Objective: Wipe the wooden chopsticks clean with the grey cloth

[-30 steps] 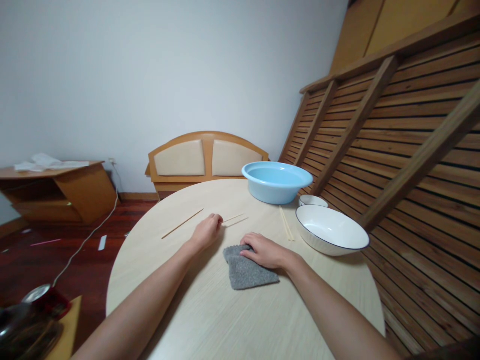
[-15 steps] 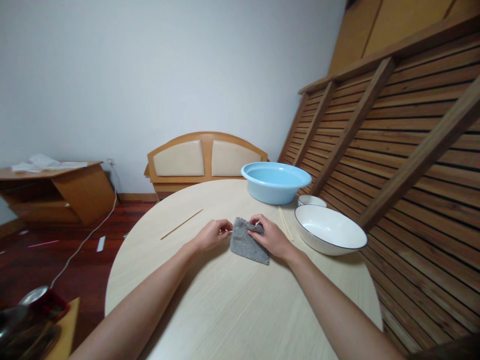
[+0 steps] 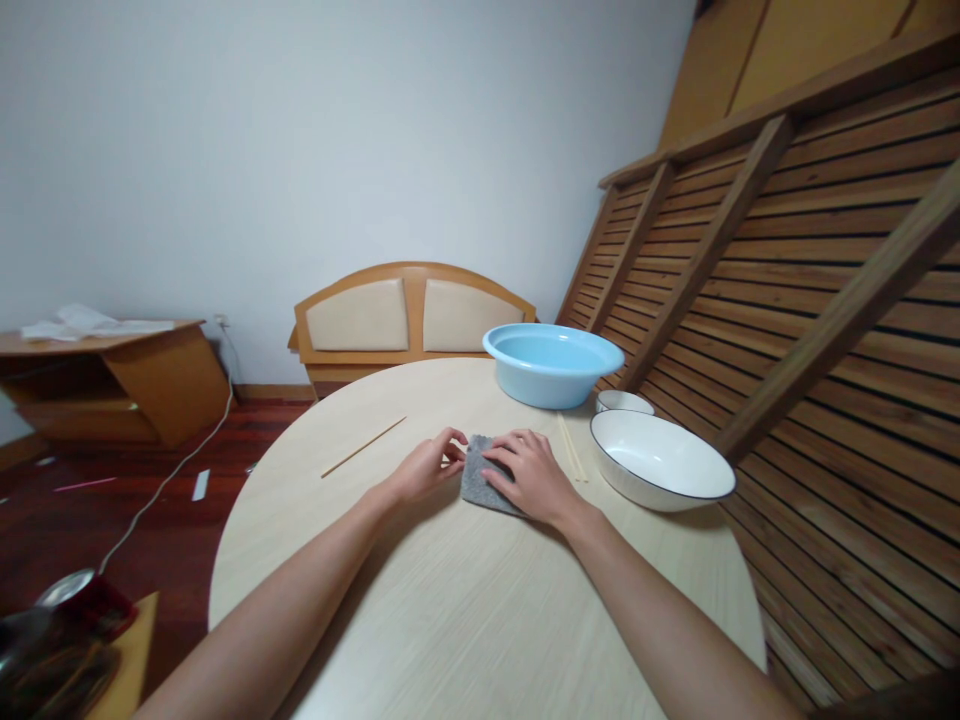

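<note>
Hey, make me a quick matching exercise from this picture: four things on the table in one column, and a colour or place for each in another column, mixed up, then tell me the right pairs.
Things
1. Cloth
2. Basin
3. Large bowl
4. Brown stick

Colours and places
A. White with a dark rim
B. On the tabletop, to the left of the left hand
C. Under the right hand
D. Light blue

Right pairs: 1-C, 2-D, 3-A, 4-B
</note>
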`<action>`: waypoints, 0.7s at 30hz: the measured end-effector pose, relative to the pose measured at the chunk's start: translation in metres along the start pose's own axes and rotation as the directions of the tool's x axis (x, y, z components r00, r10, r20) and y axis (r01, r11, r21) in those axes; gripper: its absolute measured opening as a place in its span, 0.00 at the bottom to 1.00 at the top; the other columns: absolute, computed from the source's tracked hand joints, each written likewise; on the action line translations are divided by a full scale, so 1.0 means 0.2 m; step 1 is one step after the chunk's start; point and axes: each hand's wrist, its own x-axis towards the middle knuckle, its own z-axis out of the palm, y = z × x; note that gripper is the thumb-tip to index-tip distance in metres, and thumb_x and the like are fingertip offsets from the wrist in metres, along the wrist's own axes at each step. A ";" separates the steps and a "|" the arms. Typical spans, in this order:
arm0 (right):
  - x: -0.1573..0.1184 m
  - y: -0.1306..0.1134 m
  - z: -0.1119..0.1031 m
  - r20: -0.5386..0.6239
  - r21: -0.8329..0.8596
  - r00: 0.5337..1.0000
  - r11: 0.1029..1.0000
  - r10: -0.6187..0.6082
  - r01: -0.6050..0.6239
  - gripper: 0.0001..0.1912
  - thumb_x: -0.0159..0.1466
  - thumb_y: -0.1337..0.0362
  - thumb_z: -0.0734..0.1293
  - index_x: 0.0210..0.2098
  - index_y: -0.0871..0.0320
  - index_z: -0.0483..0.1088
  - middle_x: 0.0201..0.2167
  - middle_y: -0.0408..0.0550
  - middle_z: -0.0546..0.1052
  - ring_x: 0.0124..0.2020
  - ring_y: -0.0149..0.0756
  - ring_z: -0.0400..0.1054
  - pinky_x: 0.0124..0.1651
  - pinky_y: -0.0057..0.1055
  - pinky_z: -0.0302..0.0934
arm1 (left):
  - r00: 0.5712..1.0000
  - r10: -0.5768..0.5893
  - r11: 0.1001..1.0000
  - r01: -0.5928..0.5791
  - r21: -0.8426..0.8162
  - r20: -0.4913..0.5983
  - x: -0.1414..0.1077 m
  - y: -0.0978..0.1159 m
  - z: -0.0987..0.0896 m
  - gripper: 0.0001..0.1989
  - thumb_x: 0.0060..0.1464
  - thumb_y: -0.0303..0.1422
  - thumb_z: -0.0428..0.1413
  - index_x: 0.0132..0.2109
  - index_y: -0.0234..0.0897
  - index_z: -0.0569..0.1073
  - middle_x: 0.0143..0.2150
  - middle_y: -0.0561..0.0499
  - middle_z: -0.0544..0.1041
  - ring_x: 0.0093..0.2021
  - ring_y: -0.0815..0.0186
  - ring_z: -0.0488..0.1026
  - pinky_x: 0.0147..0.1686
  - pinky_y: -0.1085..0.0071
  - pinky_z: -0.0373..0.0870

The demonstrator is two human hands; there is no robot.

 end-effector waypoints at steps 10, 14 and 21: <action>0.00 0.07 -0.01 0.091 0.012 0.992 0.996 0.092 -0.093 0.12 0.72 0.62 0.61 0.51 0.58 0.72 0.47 0.52 0.77 0.50 0.41 0.68 0.54 0.38 0.54 | 0.990 0.098 0.964 -0.069 0.257 -0.103 0.00 -0.02 -0.06 0.17 0.59 0.45 0.52 0.45 0.37 0.75 0.40 0.49 0.80 0.38 0.73 0.74 0.41 0.78 0.71; -0.01 0.08 -0.03 0.085 0.022 0.992 0.995 0.096 -0.099 0.12 0.71 0.64 0.62 0.51 0.57 0.72 0.47 0.51 0.77 0.50 0.41 0.68 0.53 0.37 0.56 | 0.994 0.091 0.932 -0.062 0.358 -0.064 0.00 -0.04 -0.10 0.18 0.62 0.45 0.50 0.47 0.40 0.78 0.42 0.50 0.82 0.39 0.73 0.76 0.42 0.79 0.68; 0.00 0.05 -0.02 0.061 0.045 0.997 0.998 0.049 -0.052 0.12 0.71 0.63 0.62 0.51 0.55 0.73 0.47 0.50 0.77 0.50 0.40 0.69 0.54 0.37 0.56 | 0.994 0.093 0.891 -0.059 0.450 -0.053 0.01 -0.01 -0.03 0.20 0.63 0.47 0.47 0.49 0.44 0.79 0.44 0.51 0.83 0.41 0.72 0.77 0.43 0.79 0.67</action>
